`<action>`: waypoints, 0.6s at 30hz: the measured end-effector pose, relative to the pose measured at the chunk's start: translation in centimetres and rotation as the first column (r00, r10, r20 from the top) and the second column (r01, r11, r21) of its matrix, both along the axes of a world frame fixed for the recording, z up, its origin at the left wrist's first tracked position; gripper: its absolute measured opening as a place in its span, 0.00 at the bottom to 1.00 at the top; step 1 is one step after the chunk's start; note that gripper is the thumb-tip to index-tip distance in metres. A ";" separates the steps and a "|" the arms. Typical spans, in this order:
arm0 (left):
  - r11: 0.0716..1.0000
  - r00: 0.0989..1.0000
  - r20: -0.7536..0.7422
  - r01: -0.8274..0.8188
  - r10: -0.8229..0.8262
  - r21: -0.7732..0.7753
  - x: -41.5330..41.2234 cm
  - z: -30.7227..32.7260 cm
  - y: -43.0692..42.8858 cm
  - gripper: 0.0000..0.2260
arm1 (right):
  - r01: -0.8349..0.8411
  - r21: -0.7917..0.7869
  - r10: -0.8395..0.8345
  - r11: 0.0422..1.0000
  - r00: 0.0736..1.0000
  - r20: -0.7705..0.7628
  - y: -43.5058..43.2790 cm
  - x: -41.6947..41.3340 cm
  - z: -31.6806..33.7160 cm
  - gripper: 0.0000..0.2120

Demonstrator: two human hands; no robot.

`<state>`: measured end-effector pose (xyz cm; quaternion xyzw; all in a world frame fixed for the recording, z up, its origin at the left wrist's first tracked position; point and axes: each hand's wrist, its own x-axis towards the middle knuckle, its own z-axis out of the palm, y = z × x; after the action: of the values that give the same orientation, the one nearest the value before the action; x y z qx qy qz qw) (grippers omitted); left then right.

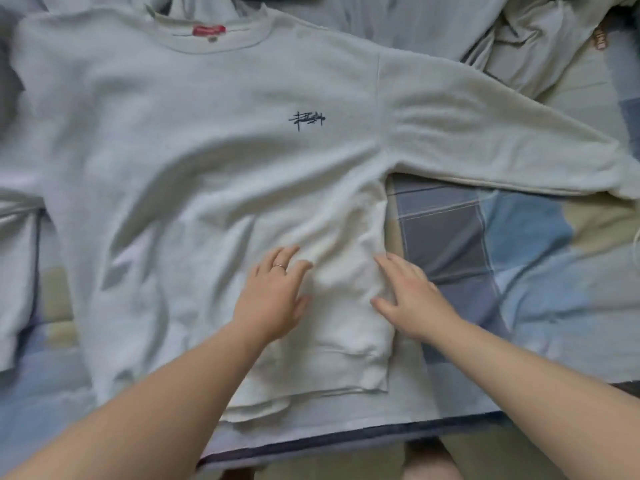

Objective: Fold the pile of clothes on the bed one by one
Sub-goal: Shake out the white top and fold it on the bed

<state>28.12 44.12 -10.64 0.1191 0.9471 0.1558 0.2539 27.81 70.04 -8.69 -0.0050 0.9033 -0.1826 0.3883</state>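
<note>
Head view shows the left hand (273,296) and right hand (412,299), both flat with fingers spread, holding nothing. They press the near right part of a pale grey crew-neck jersey sweatshirt (194,133) spread front-up. Creases run between them, so an uneven push would likely bunch the cloth or drag the hem off the near edge. Beneath is a blue, grey and beige checked bedsheet (519,254), with crumpled pale clothes (530,46) far right.
</note>
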 end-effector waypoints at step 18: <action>0.990 0.990 0.070 0.130 -0.126 -0.060 13.2 -3.1 -4.5 0.17 | 0.017 0.192 0.023 0.981 0.979 -0.202 -3.2 14.1 -3.9 0.12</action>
<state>41.35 39.61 -13.79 0.1660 0.9332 0.1124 0.2982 41.90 66.85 -12.62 0.0126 0.9516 -0.0923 0.2930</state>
